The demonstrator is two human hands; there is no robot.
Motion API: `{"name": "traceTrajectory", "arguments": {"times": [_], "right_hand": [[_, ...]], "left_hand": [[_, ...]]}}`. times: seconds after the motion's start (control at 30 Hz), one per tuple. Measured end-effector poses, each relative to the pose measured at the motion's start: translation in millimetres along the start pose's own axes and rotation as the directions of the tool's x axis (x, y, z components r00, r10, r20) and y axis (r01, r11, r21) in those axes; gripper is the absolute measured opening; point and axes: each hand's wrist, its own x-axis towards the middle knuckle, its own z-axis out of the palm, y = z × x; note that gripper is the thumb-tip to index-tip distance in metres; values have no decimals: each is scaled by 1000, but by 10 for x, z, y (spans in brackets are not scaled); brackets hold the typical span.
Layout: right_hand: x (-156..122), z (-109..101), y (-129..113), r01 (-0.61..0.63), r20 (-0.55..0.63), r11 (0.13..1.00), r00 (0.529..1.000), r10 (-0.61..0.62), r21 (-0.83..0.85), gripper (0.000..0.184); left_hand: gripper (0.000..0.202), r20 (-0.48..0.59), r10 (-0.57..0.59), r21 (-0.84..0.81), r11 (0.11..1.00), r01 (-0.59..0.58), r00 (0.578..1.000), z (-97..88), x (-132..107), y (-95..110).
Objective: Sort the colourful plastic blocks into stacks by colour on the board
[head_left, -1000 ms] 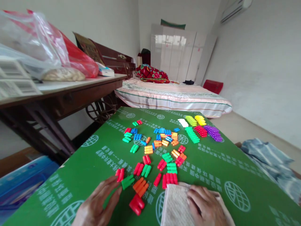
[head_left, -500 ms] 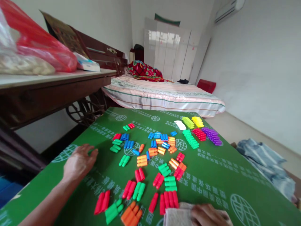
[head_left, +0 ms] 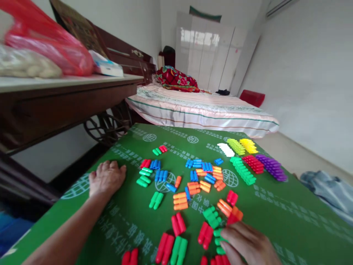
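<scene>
Head view gives us a big green board (head_left: 132, 198) with bright toy blocks spread over it, and two hands come next in size. Our left hand (head_left: 107, 178) lies palm down near the board's left edge, fingers spread, and we see nothing in it. Our right hand (head_left: 245, 243) bends its fingers over a green piece (head_left: 218, 241); the fingers hide part of it, so we cannot tell if they pinch it or just touch it.

After the hands come the big blocks. The purple block (head_left: 271, 167) sits at one o'clock from the right hand, well apart, and the long green block (head_left: 242, 171) sits at twelve.

Then come the little pieces. They look like hard, smooth plastic, so we think they are light, stiff, a bit slippery and not easy to break. We would take hold by the two long sides, with thumb and finger. The green piece is at nine o'clock from the right hand, under the fingertips. A red-and-orange piece (head_left: 237, 212) is just beside the hand at eleven. A red pair (head_left: 145, 163) is near the left hand, between two and three o'clock. Smallest is one orange piece (head_left: 178, 181), farther off at three.
</scene>
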Motion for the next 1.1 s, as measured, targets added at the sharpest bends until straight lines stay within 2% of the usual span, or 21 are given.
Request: {"name": "traceTrajectory", "arguments": {"times": [0.17,0.3,0.4,0.47,0.6,0.7,0.8,0.93,1.1], "right_hand": [[685,76,-106,25,-21,989,1000,-22,144,22],[1290,323,-110,-14,117,973,993,-13,231,18],[1759,593,-38,-39,221,981,975,-4,189,15],[2051,793,22,-38,247,991,969,5,129,15],[2520,1144,82,54,284,999,957,-52,1,22],[2759,1304,49,149,360,986,926,-112,-79,39],[2926,1395,-13,227,473,967,869,-147,-117,49],[3054,1484,-77,294,595,948,786,-167,-123,39],[3035,1475,-59,297,609,948,775,-171,-112,35]], "left_hand": [[51,-45,-41,58,997,43,998,121,-43,-32],[48,-87,-46,73,996,52,995,190,-51,-44],[48,-99,-49,73,996,56,994,212,-68,-45],[48,-101,-48,74,996,55,994,220,-80,-44],[48,-102,-46,77,996,54,994,228,-97,-37],[48,-95,-49,79,995,56,994,225,-107,-27],[47,-85,-64,85,994,71,994,221,-111,-14],[46,-84,-78,101,991,87,993,223,-111,3],[47,-84,-82,103,991,90,993,242,-107,7]]}}
